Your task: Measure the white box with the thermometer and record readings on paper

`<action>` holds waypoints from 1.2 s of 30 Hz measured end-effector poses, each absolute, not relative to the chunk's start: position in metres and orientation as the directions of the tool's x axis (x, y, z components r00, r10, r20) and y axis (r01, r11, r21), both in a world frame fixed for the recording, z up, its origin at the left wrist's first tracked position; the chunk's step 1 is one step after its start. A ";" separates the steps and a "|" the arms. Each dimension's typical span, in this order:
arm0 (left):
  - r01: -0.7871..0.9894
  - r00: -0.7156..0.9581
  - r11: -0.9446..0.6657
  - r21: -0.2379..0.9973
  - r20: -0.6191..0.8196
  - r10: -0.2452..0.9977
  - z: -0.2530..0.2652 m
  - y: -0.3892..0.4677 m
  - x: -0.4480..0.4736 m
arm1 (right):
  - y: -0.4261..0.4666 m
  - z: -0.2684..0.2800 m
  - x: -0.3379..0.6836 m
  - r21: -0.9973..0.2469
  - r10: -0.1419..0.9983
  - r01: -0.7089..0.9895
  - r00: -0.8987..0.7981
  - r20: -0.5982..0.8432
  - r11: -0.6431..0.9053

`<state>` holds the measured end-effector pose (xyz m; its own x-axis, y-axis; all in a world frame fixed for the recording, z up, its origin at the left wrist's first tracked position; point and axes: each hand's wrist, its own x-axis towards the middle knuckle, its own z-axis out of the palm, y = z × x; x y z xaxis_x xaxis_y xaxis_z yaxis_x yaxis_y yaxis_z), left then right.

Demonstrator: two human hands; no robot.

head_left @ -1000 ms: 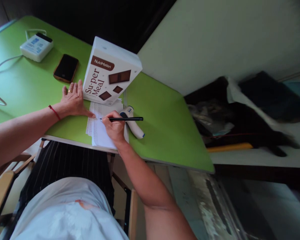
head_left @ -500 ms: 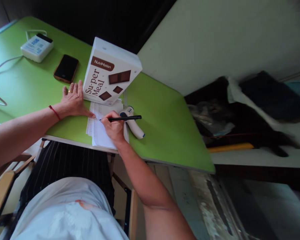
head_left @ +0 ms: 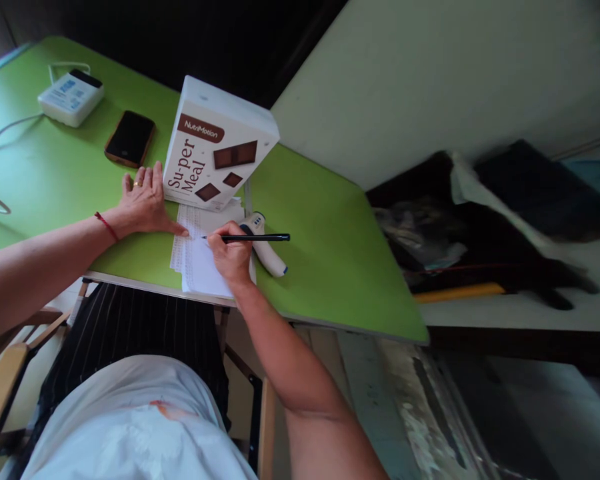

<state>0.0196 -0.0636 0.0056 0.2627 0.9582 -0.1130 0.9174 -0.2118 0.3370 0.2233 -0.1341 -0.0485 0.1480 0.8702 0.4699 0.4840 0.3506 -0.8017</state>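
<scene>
The right hand (head_left: 234, 261) grips a black pen (head_left: 273, 237), its tip at the paper sheets (head_left: 203, 272); the left hand (head_left: 147, 208) lies spread, thumb on the sheets, the rest on the green table (head_left: 330, 247) close beside the white NutriMotion Su-per Meal box (head_left: 200, 152); a smartphone (head_left: 130, 138) lies near that hand; a white handheld device (head_left: 271, 259) lies beside the right one

Dark phone (head_left: 130, 139) near white device (head_left: 71, 100); yellow strip (head_left: 463, 292) well apart

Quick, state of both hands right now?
Left hand: open, fingers spread, thumb at the papers.
Right hand: closed, holding a black pen.
</scene>
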 end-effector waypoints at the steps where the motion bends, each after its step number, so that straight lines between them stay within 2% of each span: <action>1: 0.916 0.264 -0.212 0.341 -0.113 0.958 0.006 -0.064 0.019 | -0.134 -0.049 0.224 -0.804 0.870 0.482 0.154 0.469 0.349; 8: 0.913 0.266 -0.212 0.349 -0.115 0.957 0.007 -0.065 0.019 | -0.134 -0.049 0.225 -0.812 0.906 0.490 0.097 0.412 0.317; 21: 0.903 0.263 -0.207 0.377 -0.101 0.960 0.008 -0.065 0.019 | -0.135 -0.045 0.223 -0.820 0.926 0.521 0.132 0.354 0.239; 36: 0.915 0.262 -0.210 0.346 -0.112 0.958 0.009 -0.066 0.019 | -0.133 -0.047 0.223 -0.821 0.901 0.492 0.148 0.407 0.290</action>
<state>0.0190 -0.0656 0.0091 0.2622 0.9584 -0.1123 0.9146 -0.2097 0.3457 0.2231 -0.1334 -0.0469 0.1476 0.9012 0.4074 0.4920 0.2904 -0.8207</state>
